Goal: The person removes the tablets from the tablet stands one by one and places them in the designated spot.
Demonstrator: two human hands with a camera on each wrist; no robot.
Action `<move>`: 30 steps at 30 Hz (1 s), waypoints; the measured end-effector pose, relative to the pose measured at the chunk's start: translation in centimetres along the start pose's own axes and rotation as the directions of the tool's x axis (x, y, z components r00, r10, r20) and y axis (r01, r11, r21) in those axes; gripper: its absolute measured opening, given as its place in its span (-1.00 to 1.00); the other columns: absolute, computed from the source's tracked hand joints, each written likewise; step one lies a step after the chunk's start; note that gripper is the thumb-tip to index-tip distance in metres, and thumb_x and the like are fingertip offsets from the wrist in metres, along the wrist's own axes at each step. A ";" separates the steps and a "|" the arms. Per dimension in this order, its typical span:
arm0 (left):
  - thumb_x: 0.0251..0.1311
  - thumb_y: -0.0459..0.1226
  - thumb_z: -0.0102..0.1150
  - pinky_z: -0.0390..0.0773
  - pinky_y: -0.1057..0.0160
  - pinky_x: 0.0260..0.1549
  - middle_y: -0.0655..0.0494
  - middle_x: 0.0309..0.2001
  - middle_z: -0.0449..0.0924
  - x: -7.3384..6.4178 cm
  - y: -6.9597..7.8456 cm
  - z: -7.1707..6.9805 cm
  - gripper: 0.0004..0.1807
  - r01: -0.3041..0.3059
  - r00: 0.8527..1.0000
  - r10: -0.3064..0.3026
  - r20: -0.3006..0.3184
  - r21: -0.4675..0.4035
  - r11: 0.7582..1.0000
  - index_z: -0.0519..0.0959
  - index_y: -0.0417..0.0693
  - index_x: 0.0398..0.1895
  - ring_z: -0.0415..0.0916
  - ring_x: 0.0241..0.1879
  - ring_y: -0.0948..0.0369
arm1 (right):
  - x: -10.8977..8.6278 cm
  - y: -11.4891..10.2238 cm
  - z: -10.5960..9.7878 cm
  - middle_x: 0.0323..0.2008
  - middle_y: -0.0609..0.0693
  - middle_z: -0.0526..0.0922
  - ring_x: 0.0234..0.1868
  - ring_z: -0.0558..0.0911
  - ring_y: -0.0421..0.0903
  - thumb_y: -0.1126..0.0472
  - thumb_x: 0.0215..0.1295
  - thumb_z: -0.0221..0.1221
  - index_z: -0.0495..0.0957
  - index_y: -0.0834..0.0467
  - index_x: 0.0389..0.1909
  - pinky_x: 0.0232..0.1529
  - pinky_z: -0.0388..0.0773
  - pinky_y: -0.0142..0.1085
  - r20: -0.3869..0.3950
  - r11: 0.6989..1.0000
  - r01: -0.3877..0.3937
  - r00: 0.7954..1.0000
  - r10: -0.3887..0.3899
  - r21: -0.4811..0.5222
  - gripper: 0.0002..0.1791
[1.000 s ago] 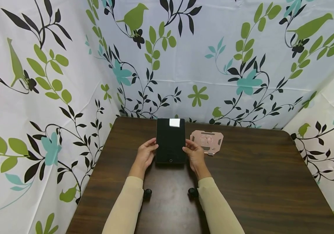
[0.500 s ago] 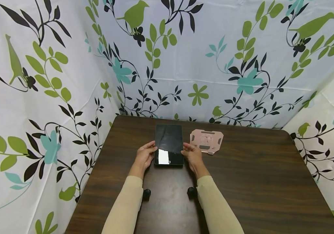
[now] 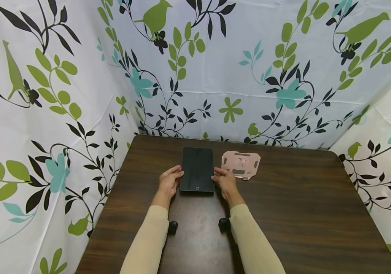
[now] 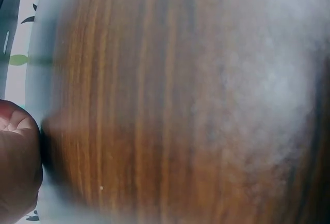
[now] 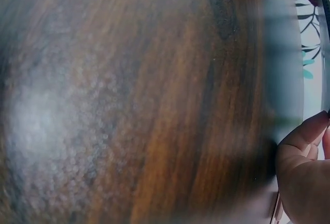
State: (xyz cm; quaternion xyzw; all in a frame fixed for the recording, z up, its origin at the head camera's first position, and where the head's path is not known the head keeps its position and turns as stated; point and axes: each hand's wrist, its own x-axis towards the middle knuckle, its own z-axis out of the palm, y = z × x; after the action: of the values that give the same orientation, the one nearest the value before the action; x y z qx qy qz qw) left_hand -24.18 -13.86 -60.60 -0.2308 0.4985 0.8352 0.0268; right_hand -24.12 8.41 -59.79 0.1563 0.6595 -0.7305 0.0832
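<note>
A black tablet [image 3: 197,167] with a round home button at its near end is held upright in orientation between both hands, its dark screen facing the head camera. My left hand [image 3: 169,183] grips its left edge, thumb in front; the fingers behind it are hidden. On the opposite edge, my right hand [image 3: 225,183] pinches the tablet in the same way. Just right of that hand lies a pink tablet case piece [image 3: 241,163] with dark slots and a round centre. The right wrist view catches the right hand [image 5: 304,177] beside the tablet's thin edge.
A dark brown wooden table [image 3: 301,209] lies beneath. Patterned curtain [image 3: 195,76] hangs behind it and along both sides. Black wrist cameras [image 3: 173,227] sit at the inner sides of the sleeves.
The tablet has tilted, its far edge now lower in the head view, and shifted slightly left. A white reflection went from its top to its bottom, then vanished. Both hands kept their grip.
</note>
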 end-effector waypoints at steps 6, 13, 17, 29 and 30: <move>0.16 -0.59 0.31 0.61 0.44 -0.23 0.10 -0.07 0.74 -0.3 0.2 0.2 -0.47 0.019 0.999 -0.019 -0.032 0.014 1.000 0.55 -0.36 0.26 0.66 -0.16 0.33 | 0.0 -0.2 0.0 0.08 0.20 0.59 -0.03 0.57 -0.13 0.55 0.26 0.25 0.56 0.36 0.24 -0.25 0.60 -0.55 0.004 1.000 -0.023 1.000 0.023 0.014 -0.51; 0.15 -0.59 0.33 0.64 0.46 -0.29 -0.17 0.13 0.69 -0.5 0.4 0.4 -0.48 0.004 0.998 -0.002 -0.066 0.037 0.999 0.56 -0.39 0.23 0.69 -0.19 0.33 | 0.0 -0.3 0.0 0.05 0.17 0.61 -0.10 0.58 -0.18 0.53 0.25 0.27 0.59 0.34 0.22 -0.24 0.60 -0.53 -0.015 0.999 -0.050 0.999 0.049 -0.006 -0.52; 0.14 -0.58 0.34 0.64 0.46 -0.31 -0.21 0.15 0.67 -0.7 0.5 0.7 -0.49 0.005 0.997 -0.001 -0.079 0.054 0.999 0.58 -0.38 0.22 0.70 -0.21 0.33 | -0.1 -0.4 0.1 0.06 0.17 0.61 -0.10 0.59 -0.18 0.52 0.25 0.28 0.60 0.33 0.21 -0.24 0.60 -0.52 -0.032 0.998 -0.060 0.998 0.060 0.002 -0.53; 0.13 -0.61 0.32 0.64 0.48 -0.30 -0.27 0.18 0.64 -0.8 0.4 1.1 -0.50 0.000 0.990 0.010 -0.139 0.070 0.998 0.59 -0.38 0.20 0.70 -0.07 0.22 | 0.1 -0.3 0.3 0.15 0.22 0.58 0.00 0.59 -0.11 0.49 0.28 0.27 0.60 0.35 0.20 -0.18 0.60 -0.48 -0.051 0.997 -0.081 0.995 0.081 0.012 -0.56; 0.13 -0.61 0.32 0.63 0.48 -0.30 -0.26 0.18 0.65 -0.9 0.4 1.1 -0.50 -0.001 0.990 0.012 -0.141 0.075 0.997 0.59 -0.38 0.20 0.70 -0.02 0.18 | 0.1 -0.3 0.4 0.14 0.21 0.58 -0.01 0.59 -0.10 0.49 0.27 0.27 0.60 0.35 0.20 -0.18 0.60 -0.48 -0.056 0.996 -0.083 0.995 0.083 0.010 -0.56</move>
State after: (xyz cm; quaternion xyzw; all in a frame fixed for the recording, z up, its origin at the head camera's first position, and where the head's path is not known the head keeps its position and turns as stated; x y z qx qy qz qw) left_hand -23.89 -12.94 -59.49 -0.2866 0.5308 0.7975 -0.0027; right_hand -24.33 8.07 -59.49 0.2046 0.6516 -0.7244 0.0942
